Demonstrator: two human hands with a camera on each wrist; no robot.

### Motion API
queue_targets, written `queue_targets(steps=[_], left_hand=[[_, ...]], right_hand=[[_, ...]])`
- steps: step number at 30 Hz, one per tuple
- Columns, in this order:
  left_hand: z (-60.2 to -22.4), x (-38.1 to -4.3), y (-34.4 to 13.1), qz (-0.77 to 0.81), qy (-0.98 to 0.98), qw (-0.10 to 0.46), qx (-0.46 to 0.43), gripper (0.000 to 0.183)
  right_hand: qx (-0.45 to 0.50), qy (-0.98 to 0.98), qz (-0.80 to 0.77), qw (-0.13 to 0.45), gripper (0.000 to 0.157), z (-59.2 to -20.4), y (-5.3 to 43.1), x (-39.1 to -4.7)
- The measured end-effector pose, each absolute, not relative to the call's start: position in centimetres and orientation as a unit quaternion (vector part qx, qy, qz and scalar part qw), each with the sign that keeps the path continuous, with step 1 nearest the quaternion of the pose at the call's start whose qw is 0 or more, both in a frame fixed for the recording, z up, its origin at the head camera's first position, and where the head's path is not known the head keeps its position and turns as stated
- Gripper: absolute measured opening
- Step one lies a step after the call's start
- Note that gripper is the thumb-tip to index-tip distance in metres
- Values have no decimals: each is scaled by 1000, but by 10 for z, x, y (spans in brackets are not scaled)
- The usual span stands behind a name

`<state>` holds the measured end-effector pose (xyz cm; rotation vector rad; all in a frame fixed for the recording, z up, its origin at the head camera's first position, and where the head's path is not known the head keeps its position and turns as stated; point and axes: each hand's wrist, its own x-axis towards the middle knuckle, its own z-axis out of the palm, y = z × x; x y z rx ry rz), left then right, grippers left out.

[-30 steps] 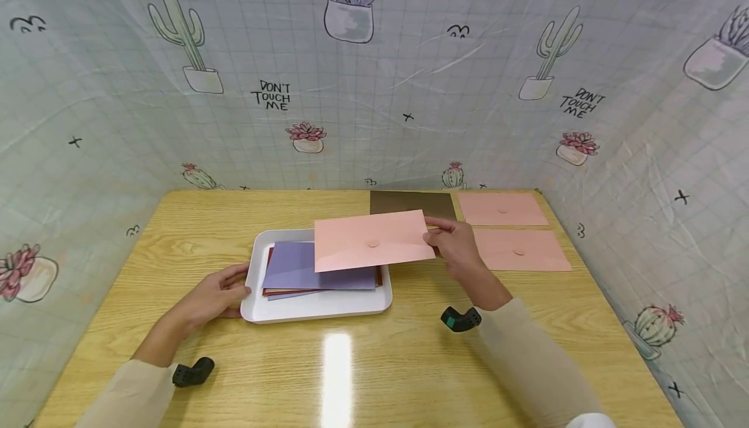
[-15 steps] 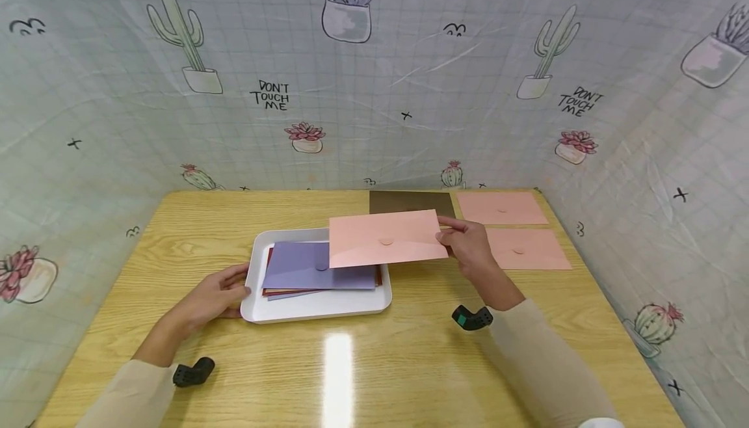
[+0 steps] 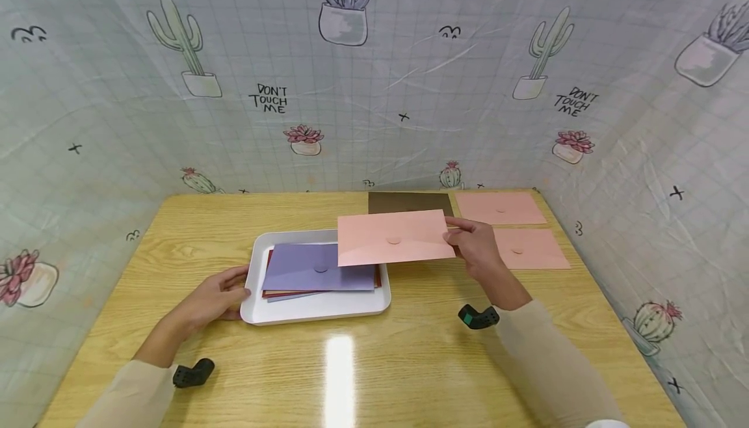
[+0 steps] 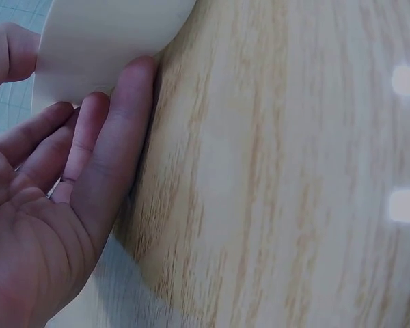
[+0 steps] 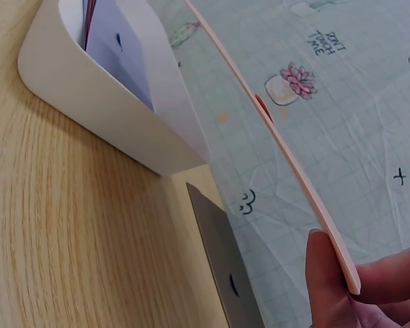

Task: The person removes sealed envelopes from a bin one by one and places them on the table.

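Observation:
My right hand (image 3: 476, 246) pinches a pale pink envelope (image 3: 374, 239) by its right short edge, thumb on one face and fingers on the other. Seen edge-on in the right wrist view, the envelope (image 5: 280, 137) is raised above the table. It overlaps the right part of a white tray (image 3: 316, 314) in the head view. Inside that tray lies a purple envelope (image 3: 304, 278) on top of red and other coloured ones. My left hand (image 3: 213, 294) holds the tray's left end, with the thumb at the rim and the fingers against the outer wall (image 4: 109, 41).
Two pink envelopes (image 3: 500, 209) lie at the table's back right, one behind the other. A dark brown envelope (image 3: 404, 201) lies to their left, partly hidden by the raised one. A patterned cloth (image 3: 363, 103) hangs around the wooden table (image 3: 263, 376).
My right hand has carried the pink envelope to the right, uncovering more of the purple envelope and its notch. My left hand and the tray stay in place.

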<state>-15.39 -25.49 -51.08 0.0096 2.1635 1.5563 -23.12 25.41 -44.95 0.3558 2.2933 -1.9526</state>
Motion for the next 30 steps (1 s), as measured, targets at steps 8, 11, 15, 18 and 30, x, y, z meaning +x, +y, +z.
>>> queue_targets(steps=[8, 11, 15, 18, 30], left_hand=[[-509, -154, -254, 569, 788, 235, 4, 79], [-508, -155, -254, 570, 788, 234, 4, 79], [-508, -156, -254, 570, 788, 232, 4, 80], [-509, -156, -254, 568, 790, 231, 3, 80], [-506, -155, -253, 569, 789, 229, -13, 78]], right_hand=[[128, 755, -641, 54, 48, -447, 264, -230], [129, 756, -639, 53, 50, -447, 270, -230], [132, 762, -632, 58, 50, -447, 279, -230], [131, 762, -631, 62, 51, -447, 285, -229], [119, 764, -631, 69, 53, -448, 311, -223]])
